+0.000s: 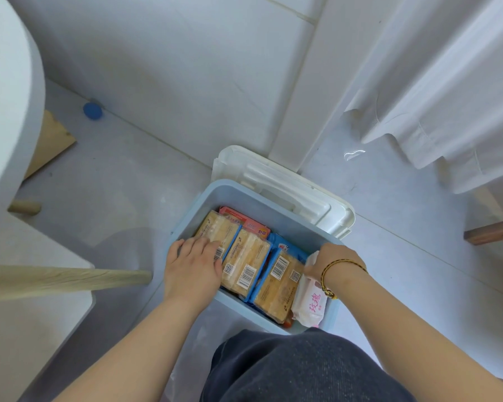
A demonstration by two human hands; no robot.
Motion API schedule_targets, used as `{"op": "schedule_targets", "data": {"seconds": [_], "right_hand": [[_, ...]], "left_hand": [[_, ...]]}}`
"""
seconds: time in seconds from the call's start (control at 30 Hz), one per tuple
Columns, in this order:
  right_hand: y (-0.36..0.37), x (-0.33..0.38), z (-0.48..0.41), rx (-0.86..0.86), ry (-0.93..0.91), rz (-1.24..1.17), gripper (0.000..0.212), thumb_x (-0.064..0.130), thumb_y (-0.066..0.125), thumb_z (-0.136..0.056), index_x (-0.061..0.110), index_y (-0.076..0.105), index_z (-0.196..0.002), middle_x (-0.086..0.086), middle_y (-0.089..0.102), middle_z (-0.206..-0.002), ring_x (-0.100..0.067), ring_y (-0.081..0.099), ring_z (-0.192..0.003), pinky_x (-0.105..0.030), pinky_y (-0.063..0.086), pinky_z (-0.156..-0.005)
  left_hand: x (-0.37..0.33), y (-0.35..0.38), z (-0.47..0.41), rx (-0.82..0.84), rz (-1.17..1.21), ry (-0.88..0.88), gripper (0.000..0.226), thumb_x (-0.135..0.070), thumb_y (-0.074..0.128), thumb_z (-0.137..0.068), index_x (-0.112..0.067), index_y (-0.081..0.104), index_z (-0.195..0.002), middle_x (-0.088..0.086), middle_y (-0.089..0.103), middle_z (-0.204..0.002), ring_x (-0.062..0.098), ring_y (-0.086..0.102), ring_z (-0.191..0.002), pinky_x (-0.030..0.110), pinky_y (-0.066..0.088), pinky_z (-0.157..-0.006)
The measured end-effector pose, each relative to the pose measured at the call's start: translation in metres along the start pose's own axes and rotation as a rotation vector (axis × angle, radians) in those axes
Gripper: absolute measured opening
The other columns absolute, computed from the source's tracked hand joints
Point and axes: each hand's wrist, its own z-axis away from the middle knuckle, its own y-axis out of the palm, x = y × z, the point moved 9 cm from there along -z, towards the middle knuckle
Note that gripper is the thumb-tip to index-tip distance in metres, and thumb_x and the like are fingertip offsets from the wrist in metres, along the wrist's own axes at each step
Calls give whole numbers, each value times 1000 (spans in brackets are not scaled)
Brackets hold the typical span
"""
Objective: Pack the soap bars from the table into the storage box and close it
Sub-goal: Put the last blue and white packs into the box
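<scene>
1. Head view, the room: a pale grey floor (105, 181) meets a white wall, with a white curtain (447, 91) hanging at upper right and a white round tabletop (6, 91) on light wooden legs at the left. A small blue ball (92, 110) lies on the floor by the wall.

2. The light blue storage box (238, 195) stands on the floor, open, just in front of the person's dark-trousered knee (296, 369). Its white lid (279, 181) leans upright behind it against the wall corner.

3. Open room: bare floor lies left and right of the box; the far part of the box interior is unfilled.

4. Count: three yellow soap bars (246, 264) in clear wrappers with barcodes lie side by side, angled across the box. One red pack (244, 221) shows behind them, one blue pack (285, 245) beside it, and one white pack with pink lettering (310, 306) stands against the right wall of the box.

5. The left hand (193, 264) rests flat, fingers spread, on the leftmost yellow bar at the box's left rim, its grip not closed round anything.

6. The right hand (328, 256), a braided bracelet (336, 274) on its wrist, grasps the top of the white pack.
</scene>
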Motion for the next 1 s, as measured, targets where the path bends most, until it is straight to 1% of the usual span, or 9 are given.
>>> {"op": "schedule_targets", "data": {"seconds": [0.13, 0.3, 0.47, 0.57, 0.6, 0.67, 0.73, 0.87, 1.0], "right_hand": [[4, -2, -7, 15, 38, -3, 19, 31, 55, -87, 13, 48, -89, -4, 60, -90, -17, 55, -78, -26, 49, -74], [24, 7, -10, 106, 37, 59, 30, 15, 54, -89, 9, 58, -118, -6, 65, -115, -20, 62, -107, -27, 49, -89], [34, 18, -13, 140, -19, 110, 35, 12, 50, -91, 6, 52, -126, -8, 59, -128, -22, 57, -118, -28, 47, -95], [30, 19, -8, 183, -40, 38, 36, 16, 45, -94, 5, 49, -129, -11, 54, -135, -24, 52, -123, -30, 42, -101], [30, 18, -9, 202, -50, 16, 31, 16, 43, -95, 5, 53, -123, -14, 55, -131, -26, 56, -118, -32, 44, -99], [32, 11, -8, 248, -25, -75, 19, 15, 42, -96, 8, 60, -93, -17, 66, -100, -24, 63, -79, -32, 52, -79], [24, 1, -4, 244, 25, -187, 21, 15, 41, -95, 4, 57, -88, -16, 66, -81, -22, 60, -61, -30, 53, -64], [-11, 0, 14, 178, -89, -384, 33, 9, 42, -94, -3, 54, -123, -24, 65, -118, -35, 66, -105, -34, 53, -78], [-55, 20, 61, 193, -235, -502, 35, 2, 36, -96, -4, 47, -129, -26, 58, -127, -33, 67, -104, -31, 56, -79]], "left_hand": [[0, 3, 2, 53, 31, -2, 38, -28, 39, -74, -15, 73, -85, 4, 75, -84, 23, 70, -81, 31, 24, -86], [0, 4, 1, 59, 8, -2, 42, -27, 35, -74, -16, 73, -85, 2, 75, -85, 22, 70, -81, 31, 24, -87], [1, 7, 1, 54, 27, 4, 33, -23, 43, -73, -16, 73, -84, 2, 75, -84, 22, 70, -81, 31, 24, -87], [0, 5, 1, 52, 34, 2, 40, -26, 35, -76, -17, 73, -87, 1, 75, -87, 22, 70, -84, 30, 22, -89], [-1, 4, 1, 79, 51, -6, 43, -27, 32, -80, -18, 71, -96, 1, 73, -97, 21, 67, -94, 29, 19, -93], [1, 7, 3, 156, 50, -24, 41, -28, 27, -93, -22, 54, -123, -3, 58, -127, 16, 48, -122, 27, 4, -101], [-1, 12, 2, 210, 77, 8, 40, -30, 24, -98, -25, 39, -134, -7, 43, -140, 12, 32, -132, 27, -2, -108], [5, 11, 9, 473, 286, -38, 35, -27, 31, -97, -23, 46, -129, 2, 52, -134, 22, 39, -129, 29, 22, -109], [16, -46, 28, 443, 582, -159, 33, -22, 39, -95, -20, 48, -128, 3, 55, -132, 20, 50, -120, 24, 37, -97]]}}
